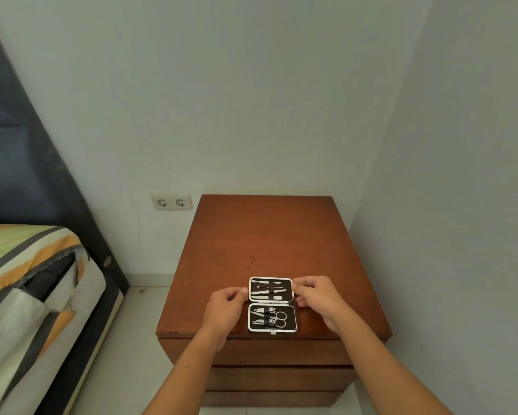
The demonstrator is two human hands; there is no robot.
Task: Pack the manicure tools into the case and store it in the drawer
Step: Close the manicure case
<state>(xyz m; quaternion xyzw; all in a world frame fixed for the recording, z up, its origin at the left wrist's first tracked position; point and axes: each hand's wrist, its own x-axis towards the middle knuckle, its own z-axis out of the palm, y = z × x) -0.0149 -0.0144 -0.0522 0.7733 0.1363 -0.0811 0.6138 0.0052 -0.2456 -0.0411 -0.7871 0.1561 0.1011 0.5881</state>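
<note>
A small manicure case (272,304) lies open flat near the front edge of a brown wooden nightstand (269,241). Its black lining holds several silver tools: files and pushers in the far half, clippers and scissors (278,319) in the near half. My left hand (226,307) pinches the left edge of the far half. My right hand (319,298) pinches that half's right edge. The nightstand's drawers (278,378) below the top are closed.
A bed with a striped cover (27,283) and a dark headboard stands at the left. A double wall socket (171,201) sits left of the nightstand. Walls close in behind and on the right. Pale tiled floor lies between bed and nightstand.
</note>
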